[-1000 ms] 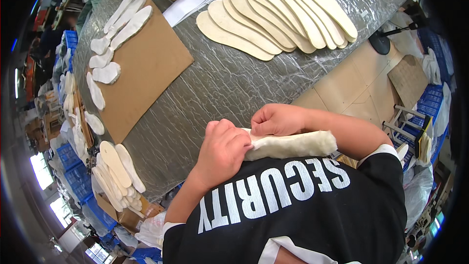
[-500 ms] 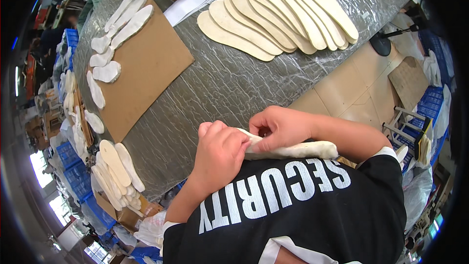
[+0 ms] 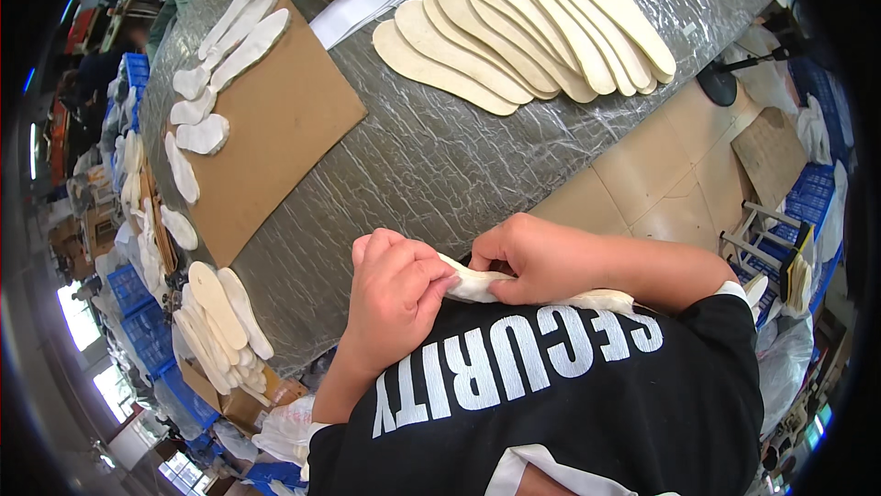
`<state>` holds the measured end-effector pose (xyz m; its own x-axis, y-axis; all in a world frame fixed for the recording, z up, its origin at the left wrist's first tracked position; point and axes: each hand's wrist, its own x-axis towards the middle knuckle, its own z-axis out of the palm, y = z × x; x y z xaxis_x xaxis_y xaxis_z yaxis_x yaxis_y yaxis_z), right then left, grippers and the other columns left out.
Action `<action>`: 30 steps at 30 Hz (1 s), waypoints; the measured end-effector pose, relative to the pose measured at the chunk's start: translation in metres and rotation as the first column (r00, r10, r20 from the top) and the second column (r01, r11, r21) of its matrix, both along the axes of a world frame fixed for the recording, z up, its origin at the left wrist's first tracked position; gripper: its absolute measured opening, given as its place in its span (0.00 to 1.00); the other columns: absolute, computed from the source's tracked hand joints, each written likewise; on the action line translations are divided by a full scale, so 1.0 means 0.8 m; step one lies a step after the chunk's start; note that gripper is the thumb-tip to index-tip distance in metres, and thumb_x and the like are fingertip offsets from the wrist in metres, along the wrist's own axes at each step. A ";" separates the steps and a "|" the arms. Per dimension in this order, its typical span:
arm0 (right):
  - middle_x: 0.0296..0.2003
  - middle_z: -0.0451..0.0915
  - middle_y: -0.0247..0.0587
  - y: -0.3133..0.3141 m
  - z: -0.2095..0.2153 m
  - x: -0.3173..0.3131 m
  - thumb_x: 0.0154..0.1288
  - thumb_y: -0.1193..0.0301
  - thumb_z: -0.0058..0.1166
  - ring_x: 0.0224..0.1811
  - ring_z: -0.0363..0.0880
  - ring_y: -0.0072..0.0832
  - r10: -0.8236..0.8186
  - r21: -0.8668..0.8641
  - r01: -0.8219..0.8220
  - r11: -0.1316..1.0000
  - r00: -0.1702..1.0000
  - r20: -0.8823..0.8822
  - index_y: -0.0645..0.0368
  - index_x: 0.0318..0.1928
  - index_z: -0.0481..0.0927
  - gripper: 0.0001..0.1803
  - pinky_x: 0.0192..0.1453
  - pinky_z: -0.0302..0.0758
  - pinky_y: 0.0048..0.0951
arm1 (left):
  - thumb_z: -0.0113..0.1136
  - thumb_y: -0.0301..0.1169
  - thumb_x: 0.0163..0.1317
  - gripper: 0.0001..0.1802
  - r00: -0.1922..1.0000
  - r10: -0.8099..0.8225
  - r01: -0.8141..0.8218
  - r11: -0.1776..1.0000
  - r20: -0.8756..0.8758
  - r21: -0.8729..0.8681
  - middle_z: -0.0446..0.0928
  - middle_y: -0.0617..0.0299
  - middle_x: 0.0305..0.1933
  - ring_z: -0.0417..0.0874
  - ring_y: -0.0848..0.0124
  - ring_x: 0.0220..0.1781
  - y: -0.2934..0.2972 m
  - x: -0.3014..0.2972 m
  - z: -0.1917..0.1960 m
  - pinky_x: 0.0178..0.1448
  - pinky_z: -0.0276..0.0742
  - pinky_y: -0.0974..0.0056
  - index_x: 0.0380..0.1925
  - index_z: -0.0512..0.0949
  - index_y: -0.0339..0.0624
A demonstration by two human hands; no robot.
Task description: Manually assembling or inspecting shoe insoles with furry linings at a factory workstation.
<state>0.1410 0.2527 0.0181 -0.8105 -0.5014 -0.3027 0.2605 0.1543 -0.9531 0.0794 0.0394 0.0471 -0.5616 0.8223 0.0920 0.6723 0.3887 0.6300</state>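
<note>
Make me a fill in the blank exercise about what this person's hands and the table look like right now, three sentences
1. The left hand and right hand both grip one pale ____, close to the black shirt.
2. A fanned row of cream insoles lies on the ____ table cover.
3. More white insoles lie along the edge of a brown ____ sheet.

Missing words: insole; grey; cardboard

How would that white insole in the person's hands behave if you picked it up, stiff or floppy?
Probably floppy: the white insole curves and twists between the left hand and right hand. Likely light, since fingertips alone pinch it. Flat like the fanned insoles, so unlikely to roll.
</note>
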 end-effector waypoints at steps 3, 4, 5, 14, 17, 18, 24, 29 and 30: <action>0.26 0.80 0.53 -0.001 0.000 0.000 0.52 0.77 0.54 0.30 0.80 0.41 0.016 0.014 -0.015 1.000 0.999 -0.048 0.67 0.33 0.78 0.07 0.36 0.74 0.37 | 0.69 0.24 0.45 0.09 0.999 0.038 -0.038 0.999 0.001 -0.033 0.79 0.62 0.38 0.74 0.61 0.40 -0.001 0.002 0.002 0.48 0.66 0.56 0.26 0.78 0.43; 0.26 0.80 0.53 -0.002 0.000 0.001 0.52 0.77 0.54 0.30 0.80 0.41 0.015 0.015 -0.015 1.000 0.999 -0.049 0.67 0.33 0.78 0.07 0.36 0.74 0.37 | 0.69 0.24 0.45 0.09 0.999 0.038 -0.038 0.999 0.000 -0.033 0.79 0.62 0.38 0.74 0.61 0.40 0.000 0.001 0.001 0.48 0.66 0.56 0.26 0.78 0.43; 0.27 0.80 0.53 -0.003 -0.001 0.002 0.51 0.77 0.54 0.30 0.81 0.42 0.019 0.010 -0.018 1.000 0.996 -0.086 0.67 0.33 0.78 0.08 0.36 0.74 0.38 | 0.69 0.24 0.46 0.09 0.999 0.034 -0.035 0.999 0.026 0.015 0.79 0.61 0.39 0.75 0.60 0.42 0.000 -0.002 0.000 0.51 0.67 0.55 0.27 0.77 0.43; 0.26 0.80 0.54 0.001 0.021 -0.001 0.56 0.70 0.59 0.31 0.81 0.48 0.143 0.028 -0.140 0.990 0.982 -0.127 0.65 0.36 0.77 0.10 0.36 0.74 0.41 | 0.74 0.29 0.45 0.15 0.984 -0.058 0.010 0.960 0.167 0.279 0.82 0.59 0.30 0.83 0.63 0.34 -0.013 0.008 -0.015 0.49 0.70 0.51 0.26 0.73 0.45; 0.24 0.80 0.50 -0.008 0.021 0.009 0.56 0.71 0.59 0.28 0.80 0.48 0.134 0.140 -0.106 0.984 0.968 -0.211 0.63 0.34 0.77 0.09 0.35 0.75 0.41 | 0.76 0.28 0.43 0.16 0.976 -0.047 -0.016 0.960 0.214 0.279 0.83 0.62 0.36 0.82 0.66 0.36 -0.020 0.010 -0.012 0.49 0.70 0.54 0.26 0.74 0.45; 0.23 0.80 0.47 -0.009 0.019 0.014 0.55 0.73 0.60 0.26 0.80 0.46 0.130 0.193 -0.074 0.978 0.947 -0.293 0.62 0.34 0.78 0.08 0.33 0.76 0.40 | 0.76 0.28 0.43 0.16 0.976 -0.043 -0.019 0.961 0.214 0.276 0.83 0.62 0.36 0.82 0.66 0.36 -0.023 0.010 -0.011 0.49 0.70 0.54 0.26 0.74 0.45; 0.19 0.76 0.47 -0.013 0.016 0.021 0.54 0.74 0.60 0.22 0.79 0.45 0.100 0.216 -0.004 0.976 0.895 -0.434 0.61 0.31 0.76 0.07 0.28 0.76 0.41 | 0.74 0.27 0.43 0.15 0.992 -0.088 0.069 0.979 0.092 0.194 0.84 0.64 0.39 0.82 0.66 0.39 -0.031 0.009 0.000 0.48 0.70 0.54 0.29 0.76 0.46; 0.18 0.76 0.47 -0.016 0.015 0.022 0.54 0.74 0.60 0.22 0.79 0.45 0.109 0.236 0.004 0.972 0.880 -0.462 0.61 0.30 0.75 0.07 0.27 0.75 0.41 | 0.69 0.20 0.45 0.12 0.990 -0.062 0.038 0.983 0.128 0.181 0.84 0.59 0.35 0.82 0.62 0.33 -0.030 0.011 0.004 0.48 0.70 0.52 0.28 0.76 0.43; 0.18 0.75 0.46 -0.016 0.015 0.021 0.54 0.74 0.60 0.22 0.78 0.45 0.119 0.230 -0.001 0.973 0.858 -0.500 0.61 0.30 0.75 0.07 0.27 0.75 0.41 | 0.69 0.20 0.45 0.12 0.990 -0.060 0.036 0.983 0.128 0.181 0.84 0.59 0.35 0.82 0.62 0.33 -0.030 0.012 0.004 0.48 0.70 0.52 0.28 0.76 0.43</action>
<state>0.1581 0.2401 0.0298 -0.8502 -0.5251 0.0374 -0.2669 0.3689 -0.8903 0.0890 0.0157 0.0501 -0.5387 0.8257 0.1671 0.5937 0.2314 0.7707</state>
